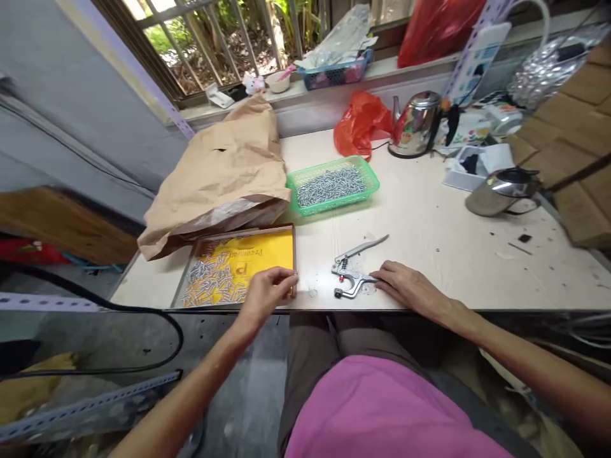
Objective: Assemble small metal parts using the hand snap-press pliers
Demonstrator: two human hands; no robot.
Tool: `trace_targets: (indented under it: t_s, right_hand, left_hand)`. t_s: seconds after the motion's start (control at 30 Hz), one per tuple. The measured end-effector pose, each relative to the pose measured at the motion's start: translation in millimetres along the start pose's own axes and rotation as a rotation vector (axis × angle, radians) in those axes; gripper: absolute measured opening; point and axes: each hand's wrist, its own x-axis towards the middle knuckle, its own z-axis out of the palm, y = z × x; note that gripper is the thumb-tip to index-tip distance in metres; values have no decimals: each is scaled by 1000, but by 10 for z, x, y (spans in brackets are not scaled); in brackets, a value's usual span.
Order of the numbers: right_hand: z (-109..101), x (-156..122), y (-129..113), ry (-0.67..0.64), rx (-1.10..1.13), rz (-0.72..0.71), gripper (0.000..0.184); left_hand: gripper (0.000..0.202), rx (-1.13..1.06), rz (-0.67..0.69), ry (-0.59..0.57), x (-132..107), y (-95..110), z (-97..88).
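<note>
My left hand (267,289) is over the right edge of a shallow tray (294,245), thumb and forefinger pressed together. Anything between those fingertips is too small to make out. Small silvery metal pieces (210,280) lie heaped on the yellow sheet (272,248) inside this tray. A pair of snap-fastener pliers (352,280) rests on the table, its upper handle spread away from the lower one. Closed on the end of the lower handle is my right hand (405,286). Between the pliers and my left hand lies a small clear ring-like bit (313,292).
Behind the pliers stands a green plastic basket (300,208) full of small metal pieces. A large brown paper bag (224,159) overhangs the tray's back. A red plastic bag (360,124), a kettle (415,124), a metal pot (499,194) and cardboard boxes (568,140) stand behind and right.
</note>
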Motion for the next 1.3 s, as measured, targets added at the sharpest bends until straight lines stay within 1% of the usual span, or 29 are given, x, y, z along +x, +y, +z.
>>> trace_targets:
  t_s: [0.07, 0.13, 0.2, 0.27, 0.37, 0.5, 0.67, 0.73, 0.87, 0.93, 1.03, 1.07, 1.1, 1.17, 1.23, 1.3]
  right_hand:
    - [-11, 33, -8, -14, -51, 12, 28]
    - [-19, 61, -8, -22, -80, 15, 26]
    - [-19, 71, 0, -15, -95, 12, 24]
    - [-18, 66, 8, -13, -104, 13, 24]
    - [-29, 55, 3, -14, -103, 15, 23]
    - [-51, 54, -18, -13, -104, 38, 22]
    - [-19, 55, -2, 16, -94, 40, 22]
    - [3, 54, 8, 30, -92, 36, 22]
    - [14, 49, 3, 41, -94, 40, 22]
    - [-9, 40, -5, 25, -94, 49, 23]
    - [-74, 28, 23, 1, -70, 25, 22]
    - [-99, 33, 49, 6, -64, 11, 25]
    - [-123, 45, 84, 16, -64, 3, 34]
    - [-164, 99, 173, 31, -86, 5, 65]
    - [-192, 188, 270, -5, -119, 10, 91]
    - [-211, 292, 349, -72, -144, -11, 103]
  left_hand:
    - [27, -173, -82, -105, 19, 135, 352]
    - [26, -250, -150, -164, 70, 194, 625]
    - [26, -257, -198, -196, 133, 200, 787]
    - [28, -244, -247, -224, 187, 190, 859]
    - [31, -237, -320, -271, 234, 189, 886]
    - [34, -228, -382, -324, 261, 213, 915]
    - [30, -192, -455, -320, 315, 215, 945]
    - [29, -161, -460, -345, 351, 217, 935]
    - [30, -113, -450, -455, 433, 231, 893]
    - [32, -91, -437, -504, 465, 235, 878]
    - [33, -65, -428, -540, 486, 232, 870]
    - [34, -63, -427, -547, 486, 232, 869]
    - [34, -61, -425, -551, 483, 234, 869]
    - [36, -52, -426, -550, 473, 246, 868]
    - [36, -40, -431, -543, 461, 266, 866]
    - [35, -37, -436, -541, 451, 286, 863]
